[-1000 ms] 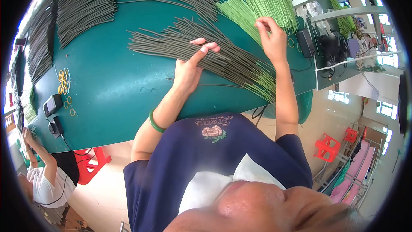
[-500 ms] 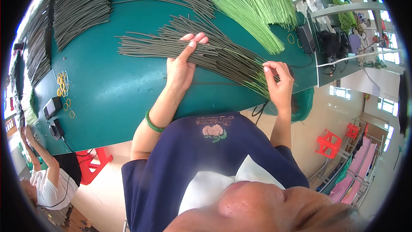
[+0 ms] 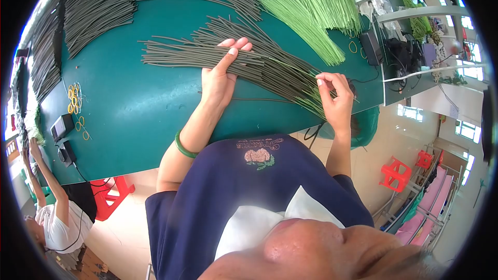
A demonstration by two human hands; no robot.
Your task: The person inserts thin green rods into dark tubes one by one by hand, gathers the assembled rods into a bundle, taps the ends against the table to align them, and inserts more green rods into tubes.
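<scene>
My left hand [image 3: 220,75] is closed around a bundle of thin dark grey-green stems [image 3: 275,75], its thumb on top and fingertips showing beyond the far edge. The bundle slants down to the right over the table, and its loose ends fan out to the left. At the right end, light green strands [image 3: 311,105] stick out among the dark ones. My right hand [image 3: 337,98] is pinched there on a thin light green stem [image 3: 295,66] lying along the bundle. One loose dark stem [image 3: 259,100] is below the bundle.
On the green table [image 3: 129,124] lie piles of dark stems [image 3: 98,13], light green stems [image 3: 316,15], yellow rubber bands [image 3: 75,98] and black boxes [image 3: 62,127]. A metal rack [image 3: 415,15] stands at right. Another person [image 3: 62,223] works at far left; red stools [image 3: 397,173] stand on the floor.
My two hands and the bundle stay almost where they were. At far left, the other person's hands have shifted slightly upward in the view.
</scene>
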